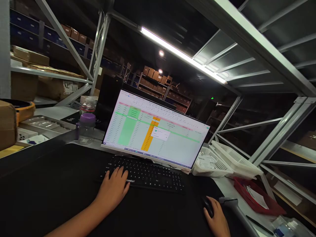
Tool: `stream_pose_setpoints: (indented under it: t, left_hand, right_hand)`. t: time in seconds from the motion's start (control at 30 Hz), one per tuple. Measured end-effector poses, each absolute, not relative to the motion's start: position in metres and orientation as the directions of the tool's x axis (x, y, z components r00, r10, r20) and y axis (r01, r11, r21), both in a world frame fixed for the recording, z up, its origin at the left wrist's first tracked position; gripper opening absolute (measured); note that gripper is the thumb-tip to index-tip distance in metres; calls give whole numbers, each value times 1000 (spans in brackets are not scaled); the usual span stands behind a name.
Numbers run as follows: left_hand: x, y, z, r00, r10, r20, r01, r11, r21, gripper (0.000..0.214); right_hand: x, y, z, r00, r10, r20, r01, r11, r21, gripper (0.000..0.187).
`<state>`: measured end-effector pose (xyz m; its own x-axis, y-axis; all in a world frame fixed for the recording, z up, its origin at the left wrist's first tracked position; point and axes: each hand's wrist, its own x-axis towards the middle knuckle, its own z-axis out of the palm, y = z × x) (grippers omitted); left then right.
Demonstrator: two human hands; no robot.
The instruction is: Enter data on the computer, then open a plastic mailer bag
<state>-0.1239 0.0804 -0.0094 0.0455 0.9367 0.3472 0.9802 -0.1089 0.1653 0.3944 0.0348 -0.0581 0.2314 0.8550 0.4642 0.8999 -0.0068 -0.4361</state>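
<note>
My left hand (114,186) rests on the left end of a black keyboard (150,173), fingers spread flat over the keys, holding nothing. My right hand (217,217) is curled over a black mouse (207,205) on the dark desk mat (61,191). Behind the keyboard stands a monitor (158,130) showing a spreadsheet with green and orange columns and a small dialog box.
A purple-capped bottle (86,129) stands left of the monitor. White plastic baskets (222,161) and a red tray (254,196) sit to the right. A grey handle-like object (234,207) lies beside the mouse. Metal shelving with cardboard boxes (29,56) surrounds the desk.
</note>
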Motion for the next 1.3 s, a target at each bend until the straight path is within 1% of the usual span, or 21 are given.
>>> stream_pose_setpoints:
  t: [0.1, 0.23, 0.4, 0.63, 0.87, 1.03, 1.2, 1.3]
  left_hand:
    - [-123, 79, -7, 38, 940, 338, 982, -98, 162, 51]
    - [-119, 75, -7, 30, 950, 311, 987, -78, 143, 54]
    - [-111, 70, -12, 32, 965, 259, 991, -64, 117, 62]
    - [-110, 69, -12, 29, 974, 224, 994, -51, 92, 63]
    - [-111, 69, -12, 1, 974, 227, 997, -20, 81, 63]
    - [-111, 68, -11, 12, 973, 230, 997, -29, 71, 65]
    - [-113, 74, -19, 15, 965, 262, 997, -35, 69, 65]
    - [-114, 79, -25, 30, 957, 288, 999, -41, 33, 66]
  right_hand:
    - [395, 35, -58, 232, 861, 453, 898, -11, -439, 57]
    - [396, 34, -59, 261, 868, 423, 897, -56, -438, 62]
    - [401, 34, -63, 291, 861, 416, 899, -98, -427, 64]
    - [403, 34, -65, 289, 850, 441, 905, -93, -414, 64]
    - [408, 32, -70, 249, 864, 438, 917, -66, -392, 58]
    - [398, 30, -61, 284, 843, 457, 922, -109, -371, 56]
    - [381, 25, -44, 300, 840, 452, 928, -149, -340, 47]
    - [377, 25, -40, 319, 833, 452, 929, -178, -326, 43]
